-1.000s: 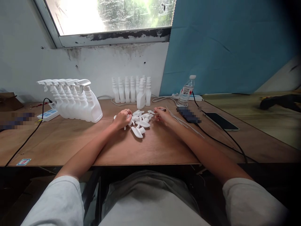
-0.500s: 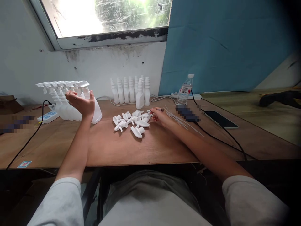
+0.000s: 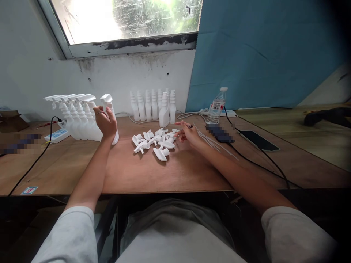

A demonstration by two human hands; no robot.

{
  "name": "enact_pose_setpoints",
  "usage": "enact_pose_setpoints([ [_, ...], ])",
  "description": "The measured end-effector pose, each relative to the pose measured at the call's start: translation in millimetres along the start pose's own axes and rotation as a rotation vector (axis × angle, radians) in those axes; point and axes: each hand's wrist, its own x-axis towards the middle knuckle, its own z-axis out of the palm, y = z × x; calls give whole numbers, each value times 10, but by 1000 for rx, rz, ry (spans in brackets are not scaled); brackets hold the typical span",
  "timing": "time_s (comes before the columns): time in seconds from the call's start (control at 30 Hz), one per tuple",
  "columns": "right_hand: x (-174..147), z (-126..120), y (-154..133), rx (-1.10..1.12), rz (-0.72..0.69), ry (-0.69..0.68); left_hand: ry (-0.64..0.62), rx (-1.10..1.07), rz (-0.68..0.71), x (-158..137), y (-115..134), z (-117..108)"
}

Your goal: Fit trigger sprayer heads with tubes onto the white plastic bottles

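Observation:
At the right end of a row of white spray bottles (image 3: 79, 124), my left hand (image 3: 105, 122) is closed around the upper part of one spray bottle (image 3: 115, 138). That bottle stands a little apart from the row, its white trigger head (image 3: 106, 97) showing above my fingers. My right hand (image 3: 189, 134) rests at the right edge of a pile of loose white trigger heads (image 3: 155, 140). A thin stick with a dark brown end (image 3: 190, 126), perhaps a pen, is tucked between its fingers. The fingertips hover by the nearest heads; whether they touch one I cannot tell.
Headless white bottles (image 3: 163, 113) stand by the wall. Thin white tubes (image 3: 210, 138) lie beside my right wrist. Farther right are a clear water bottle (image 3: 217, 107), a phone (image 3: 258, 140) and black cables (image 3: 252, 160). A power strip (image 3: 58, 136) lies on the left.
My left hand has moved slightly right and closed in. The spray bottle has shifted away from the row and its trigger head has turned. My right hand's fingers have moved slightly at the pile.

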Motion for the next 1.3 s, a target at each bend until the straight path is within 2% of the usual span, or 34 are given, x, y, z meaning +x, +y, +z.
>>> enact_pose_setpoints([
  [0.17,-134,138,-78,-117,-197,-147,21,-234,261,-127,356,-19],
  [0.33,-341,417,-404,-62,-439,-280,-14,-485,542,-381,998,-214],
  [0.43,-466,515,-634,-74,-587,-222,-145,-556,702,-578,1349,-344],
  [0.53,-557,517,-764,-59,-634,-116,-324,-627,716,-705,1522,-402],
  [0.6,-565,479,-786,19,-570,-85,-459,-640,639,-749,1533,-402],
  [0.67,-509,420,-768,116,-463,-15,-656,-633,506,-785,1494,-394],
  [0.8,-243,224,-651,295,-313,297,-1163,-582,87,-891,1399,-408],
  [0.87,-105,96,-569,358,-229,395,-1301,-494,-4,-963,1382,-425],
  [0.9,-50,35,-528,375,-180,422,-1310,-436,-5,-1002,1381,-430],
  [0.97,26,-68,-459,379,-108,445,-1233,-313,30,-1069,1388,-430],
  [1.07,77,-145,-416,376,-141,431,-1210,-303,22,-1105,1384,-388],
  [1.13,88,-161,-436,416,-189,382,-1291,-494,-141,-1061,1348,-331],
  [1.3,34,-187,-600,522,-325,108,-1417,-1090,-796,-801,1122,-150],
])
